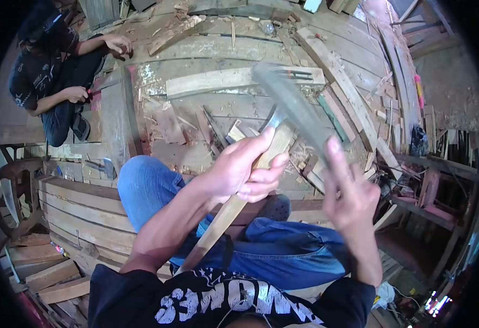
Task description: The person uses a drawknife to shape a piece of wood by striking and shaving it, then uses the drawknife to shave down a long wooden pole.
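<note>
My left hand (245, 169) is wrapped round a narrow wooden strip (215, 228), which slants from my lap up past my fingers. A small shiny metal piece (275, 117) shows at my left thumb tip, close against the strip's upper end. My right hand (351, 197), partly blurred, is closed at the lower end of a long grey bar-like tool (294, 106). Motion smears the tool, so I cannot tell its exact kind. Its far end overlaps a pale curved plank (212, 82) on the floor.
Another person (45, 76) sits at the upper left, one hand on a red-handled tool (91, 94), by an upright board (122, 115). Long planks (338, 76) and offcuts lie across the floor. Stacked boards (81, 213) stand left of my knee; a wooden frame (433, 191) stands right.
</note>
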A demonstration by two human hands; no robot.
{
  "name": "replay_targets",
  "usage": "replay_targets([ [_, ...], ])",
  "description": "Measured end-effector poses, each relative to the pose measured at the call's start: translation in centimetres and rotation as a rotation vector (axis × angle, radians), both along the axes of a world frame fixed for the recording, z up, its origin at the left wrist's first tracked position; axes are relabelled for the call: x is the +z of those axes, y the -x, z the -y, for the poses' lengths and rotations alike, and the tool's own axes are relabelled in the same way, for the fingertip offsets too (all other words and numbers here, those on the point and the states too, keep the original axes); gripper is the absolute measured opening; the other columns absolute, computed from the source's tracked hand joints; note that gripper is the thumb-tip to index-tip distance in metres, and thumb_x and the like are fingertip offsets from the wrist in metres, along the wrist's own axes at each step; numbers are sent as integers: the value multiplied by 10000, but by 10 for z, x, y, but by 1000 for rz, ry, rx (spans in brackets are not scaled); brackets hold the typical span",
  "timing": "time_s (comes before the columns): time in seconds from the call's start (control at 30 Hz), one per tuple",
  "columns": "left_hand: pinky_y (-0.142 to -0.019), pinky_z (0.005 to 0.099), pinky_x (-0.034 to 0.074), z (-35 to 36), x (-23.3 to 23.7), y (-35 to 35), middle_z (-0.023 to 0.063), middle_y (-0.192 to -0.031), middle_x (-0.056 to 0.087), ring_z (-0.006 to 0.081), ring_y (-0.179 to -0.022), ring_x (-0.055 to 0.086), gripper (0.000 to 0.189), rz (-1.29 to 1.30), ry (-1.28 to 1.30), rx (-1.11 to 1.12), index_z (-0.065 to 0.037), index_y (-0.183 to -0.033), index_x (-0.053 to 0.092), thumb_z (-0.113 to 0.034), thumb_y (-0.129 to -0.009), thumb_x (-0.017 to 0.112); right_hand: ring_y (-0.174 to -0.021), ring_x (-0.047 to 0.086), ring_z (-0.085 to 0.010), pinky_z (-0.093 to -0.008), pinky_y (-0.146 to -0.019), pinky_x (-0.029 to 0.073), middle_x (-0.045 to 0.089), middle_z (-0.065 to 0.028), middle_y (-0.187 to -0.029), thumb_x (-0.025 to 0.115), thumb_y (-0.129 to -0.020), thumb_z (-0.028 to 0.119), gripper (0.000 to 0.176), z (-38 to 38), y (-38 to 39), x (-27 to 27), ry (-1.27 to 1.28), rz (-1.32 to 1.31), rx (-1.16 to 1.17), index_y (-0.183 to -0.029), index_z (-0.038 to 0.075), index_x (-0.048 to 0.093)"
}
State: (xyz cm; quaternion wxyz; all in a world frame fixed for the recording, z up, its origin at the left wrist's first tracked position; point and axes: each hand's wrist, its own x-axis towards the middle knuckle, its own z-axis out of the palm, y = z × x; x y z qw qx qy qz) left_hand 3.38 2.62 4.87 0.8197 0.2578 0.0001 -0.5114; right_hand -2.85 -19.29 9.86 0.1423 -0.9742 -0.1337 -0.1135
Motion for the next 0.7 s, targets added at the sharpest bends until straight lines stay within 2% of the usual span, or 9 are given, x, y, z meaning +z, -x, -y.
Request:
replay_targets([
  [0.03,-347,208,265,1,1,0,-54,-570,326,43,-392,299,494,-33,-4,11,-81,-840,435,-509,-1014,260,-427,446,-179,-332,-378,351,417,-46,-601,702,-732,51,616,-3,4,2,2,-8,3,-1308,235,587],
  [0.1,-348,209,254,-1,1,-3,-56,-572,325,42,-392,297,494,-39,77,-21,-87,-838,439,-517,-1011,269,-460,528,-227,-342,-418,413,557,-121,-669,726,-740,32,627,-11,4,8,-12,29,238,-1332,119,542],
  [0.17,-347,212,249,1,5,-1,-56,-564,319,40,-392,295,495,-36,-40,5,-88,-835,440,-515,-1013,264,-463,525,-239,-351,-422,410,561,-124,-679,711,-755,32,612,0,-3,10,112,-50,51,-1337,114,537],
  [0.3,-346,210,252,-3,2,-1,-52,-563,326,40,-390,293,464,29,-27,-23,-80,-837,440,-462,-1024,254,-462,518,-233,-353,-426,415,562,-122,-682,702,-755,20,608,-2,-6,9,64,-31,97,-1333,117,541],
  [0.33,-348,205,259,1,6,0,-47,-563,332,45,-388,294,430,-62,-21,19,-74,-833,438,-409,-1027,252,-461,516,-232,-352,-429,420,560,-122,-682,700,-753,15,608,0,-4,8,33,-41,84,-1331,118,542],
  [0.43,-347,208,259,-2,2,1,-46,-561,330,49,-387,294,428,2,-21,-18,-74,-833,439,-409,-1027,255,-478,537,-235,-342,-436,438,589,-136,-718,692,-742,-17,616,-11,4,12,61,-3,218,-1326,109,544],
  [0.47,-347,210,262,-3,3,-1,-49,-561,325,50,-389,296,460,-5,-29,-36,-77,-835,437,-454,-1025,254,-508,569,-225,-336,-444,460,633,-156,-791,697,-723,-24,620,-7,5,15,138,-104,175,-1310,117,559],
  [0.57,-346,213,262,0,3,1,-52,-562,321,46,-392,298,486,-51,3,-34,-86,-829,432,-493,-1020,249,-500,558,-227,-319,-426,451,657,-152,-841,671,-728,-46,603,-2,-3,7,61,5,81,-1302,97,556],
  [0.7,-345,218,255,-1,1,7,-53,-562,320,45,-397,298,484,-6,0,-37,-91,-834,433,-500,-1018,249,-509,566,-241,-322,-431,453,669,-166,-885,656,-733,-63,610,-2,3,11,141,-59,178,-1315,74,539],
])
